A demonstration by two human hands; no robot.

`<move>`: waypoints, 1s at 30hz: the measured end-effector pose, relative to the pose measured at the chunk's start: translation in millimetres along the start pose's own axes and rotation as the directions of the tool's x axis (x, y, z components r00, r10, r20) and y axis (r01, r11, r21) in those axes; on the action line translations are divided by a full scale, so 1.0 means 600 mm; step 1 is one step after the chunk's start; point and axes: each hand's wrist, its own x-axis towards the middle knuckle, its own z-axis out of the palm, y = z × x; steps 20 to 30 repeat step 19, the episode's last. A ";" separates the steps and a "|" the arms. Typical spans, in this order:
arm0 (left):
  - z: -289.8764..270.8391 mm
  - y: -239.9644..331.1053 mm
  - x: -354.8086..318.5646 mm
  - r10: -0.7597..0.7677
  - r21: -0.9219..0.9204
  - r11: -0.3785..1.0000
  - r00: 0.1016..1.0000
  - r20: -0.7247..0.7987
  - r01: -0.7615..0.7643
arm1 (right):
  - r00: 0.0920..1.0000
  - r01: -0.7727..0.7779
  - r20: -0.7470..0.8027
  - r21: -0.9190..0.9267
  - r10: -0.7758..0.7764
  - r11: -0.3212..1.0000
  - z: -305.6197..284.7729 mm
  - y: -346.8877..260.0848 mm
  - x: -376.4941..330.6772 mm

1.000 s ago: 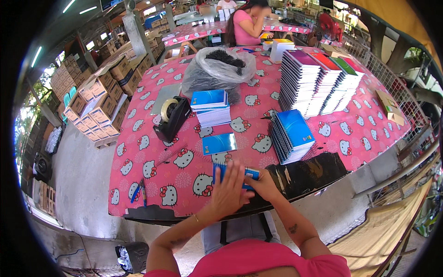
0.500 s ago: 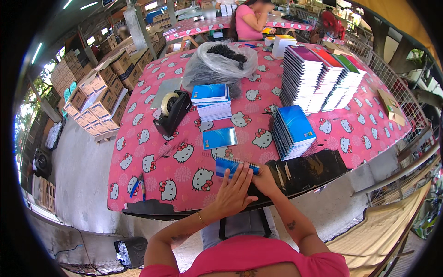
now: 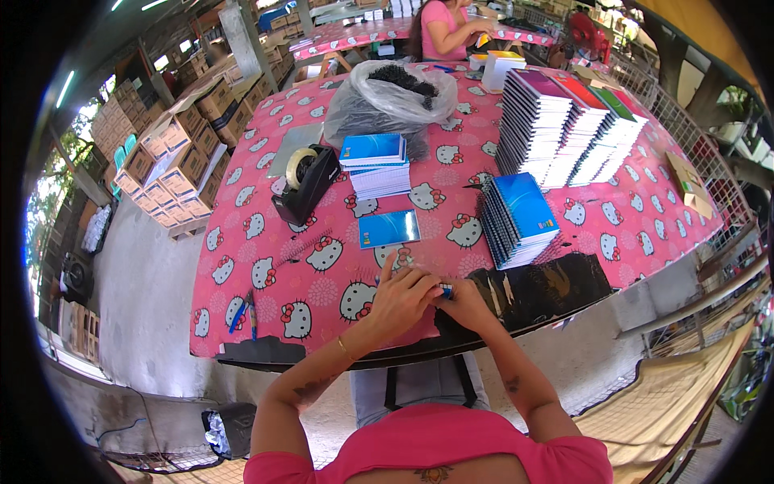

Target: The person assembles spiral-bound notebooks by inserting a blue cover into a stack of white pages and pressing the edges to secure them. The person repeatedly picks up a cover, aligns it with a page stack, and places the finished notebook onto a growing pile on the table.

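Note:
At the table's front edge, a small blue spiral notebook (image 3: pixel 446 290) is held upright between my hands, mostly hidden behind them. My right hand (image 3: pixel 463 306) grips its right end, fingers closed. My left hand (image 3: pixel 403 300) is bent over its left part, fingers closed against it, index finger pointing up. Just beyond lies a single blue cover sheet or booklet (image 3: pixel 390 229). Behind that stands a stack of blue-covered booklets (image 3: pixel 376 165). To the right is a stack of blue spiral-bound notebooks (image 3: pixel 524 218).
A black tape dispenser (image 3: pixel 308 185) and a clear bag of black coils (image 3: pixel 387 105) stand farther back. Tall notebook stacks (image 3: pixel 536 129) rise at the right. Pens (image 3: pixel 251 315) lie front left. Another person (image 3: pixel 445 36) sits across; cartons (image 3: pixel 181 173) are piled left.
The notebook has tipped from showing its blue cover to nearly edge-on behind my hands. My left hand has gone from lying flat to bent fingers. The person across has lowered an arm.

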 end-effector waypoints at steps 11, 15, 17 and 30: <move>0.001 0.011 -0.003 -0.018 -0.070 0.997 1.000 -0.018 0.017 | 0.999 -0.036 0.012 0.144 0.034 0.989 -0.080 -0.019 -0.015; -0.007 0.015 0.001 -0.040 -0.063 0.997 0.999 0.015 0.041 | 0.992 0.100 0.070 0.120 -0.109 0.988 -0.088 -0.013 -0.003; -0.012 0.020 0.000 -0.061 -0.042 0.997 0.995 0.074 0.065 | 0.984 0.176 0.024 -0.063 -0.175 0.982 -0.078 -0.009 0.000; -0.020 0.023 0.000 -0.094 0.017 0.996 0.984 0.153 0.093 | 0.973 0.188 -0.090 -0.228 -0.212 0.955 -0.055 -0.001 0.004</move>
